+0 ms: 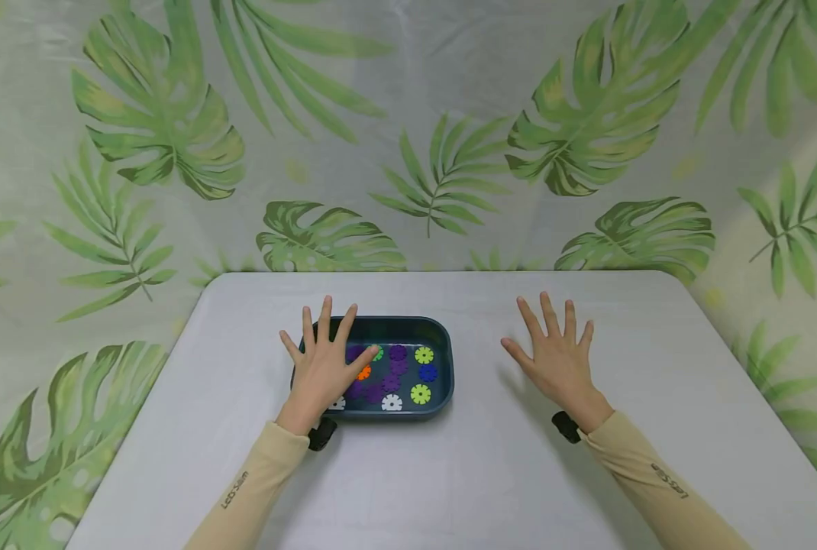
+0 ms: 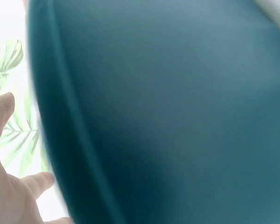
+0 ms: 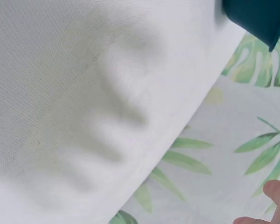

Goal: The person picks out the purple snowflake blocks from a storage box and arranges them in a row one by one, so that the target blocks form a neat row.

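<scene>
In the head view a dark teal tray [image 1: 395, 327] holds several notched plastic discs. Among them are purple discs [image 1: 398, 352], a blue disc [image 1: 427, 373], a lime disc [image 1: 421, 394], a white disc [image 1: 391, 402] and a partly covered orange disc [image 1: 363, 372]. My left hand [image 1: 321, 372] spreads its fingers over the tray's left end and hides some discs; it grips nothing. The tray's outer wall [image 2: 177, 93] fills most of the left wrist view. Right of the tray, my right hand [image 1: 561, 368] hovers with spread fingers above the table, holding nothing.
A white-covered table [image 1: 491, 473] bears the tray. Behind it hangs a leaf-patterned cloth [image 1: 443, 183], close along the table's back edge. Dark wrist cameras [image 1: 322, 434] sit on both wrists. The right hand casts a shadow on the tabletop.
</scene>
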`<state>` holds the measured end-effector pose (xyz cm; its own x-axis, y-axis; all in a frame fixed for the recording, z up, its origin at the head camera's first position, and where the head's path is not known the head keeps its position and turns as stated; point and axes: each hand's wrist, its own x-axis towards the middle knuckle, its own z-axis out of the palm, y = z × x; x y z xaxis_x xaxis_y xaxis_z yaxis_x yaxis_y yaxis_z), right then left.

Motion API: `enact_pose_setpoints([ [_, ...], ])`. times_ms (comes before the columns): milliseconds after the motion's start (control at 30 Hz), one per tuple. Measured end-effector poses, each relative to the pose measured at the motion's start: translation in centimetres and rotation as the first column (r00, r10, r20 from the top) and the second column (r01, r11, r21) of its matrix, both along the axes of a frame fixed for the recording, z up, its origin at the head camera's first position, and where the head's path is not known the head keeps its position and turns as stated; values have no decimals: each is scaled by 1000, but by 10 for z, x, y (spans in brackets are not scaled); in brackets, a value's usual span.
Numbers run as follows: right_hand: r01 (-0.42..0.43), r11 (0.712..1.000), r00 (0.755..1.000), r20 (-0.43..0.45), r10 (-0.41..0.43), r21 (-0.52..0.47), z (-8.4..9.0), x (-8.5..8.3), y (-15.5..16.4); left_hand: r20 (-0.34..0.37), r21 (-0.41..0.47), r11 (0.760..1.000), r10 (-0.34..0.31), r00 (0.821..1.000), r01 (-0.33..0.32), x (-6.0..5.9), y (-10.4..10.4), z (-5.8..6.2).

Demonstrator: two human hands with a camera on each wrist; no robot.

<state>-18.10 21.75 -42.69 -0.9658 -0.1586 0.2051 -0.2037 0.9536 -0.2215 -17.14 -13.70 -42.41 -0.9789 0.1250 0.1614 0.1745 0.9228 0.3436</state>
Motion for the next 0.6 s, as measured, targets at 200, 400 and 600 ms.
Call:
enact_pose_setpoints([
  [200,-13,1000,1000,-22,13,-4,2,-1,-2,-3,-7,1000,-6,1000,6,0,0,1],
  [400,-80,996,994,-79,76,-50,6,-3,-10,-32,-7,1000,-21,999,20,1,-3,4],
  [600,-259,922,965,-116,235,-287,5,-7,-26,-116,162,982,-77,990,95,3,-11,5],
])
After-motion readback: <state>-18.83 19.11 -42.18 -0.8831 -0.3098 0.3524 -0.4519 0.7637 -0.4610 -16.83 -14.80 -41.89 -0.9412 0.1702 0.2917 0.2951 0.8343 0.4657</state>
